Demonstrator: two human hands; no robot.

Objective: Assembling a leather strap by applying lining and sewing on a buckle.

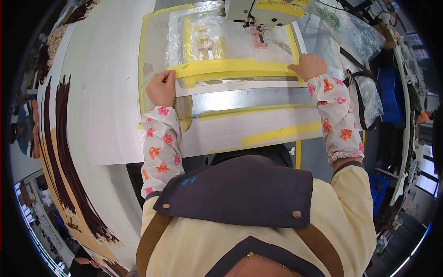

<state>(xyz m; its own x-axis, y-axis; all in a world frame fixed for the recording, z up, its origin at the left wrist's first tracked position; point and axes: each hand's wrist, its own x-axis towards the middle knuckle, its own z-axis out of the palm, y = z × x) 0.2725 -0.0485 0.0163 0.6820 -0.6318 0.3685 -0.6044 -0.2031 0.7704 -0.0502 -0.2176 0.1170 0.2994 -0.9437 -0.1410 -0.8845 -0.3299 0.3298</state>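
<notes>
A strip of yellow tape (230, 69) runs across the work table in front of me, its middle bowed slightly upward. At its left end, my left hand (161, 87) is closed with the fingers pinched on the tape. My right hand (312, 67) is closed at the other end, thumb against the tape and the other fingers curled, partly hidden. Just beyond the strip lies a clear plastic sheet or bag (206, 39) edged with yellow tape. On the near side is a shiny metal plate (251, 99) with tape along its lower edge.
A sewing machine head (263, 11) overhangs the table's far side, with a small pink part (260, 39) below it. Bundles of dark red cords (76, 152) lie on the left. Clear plastic bags (350, 34), a black strap (364, 69) and a blue bin (391, 94) are at the right.
</notes>
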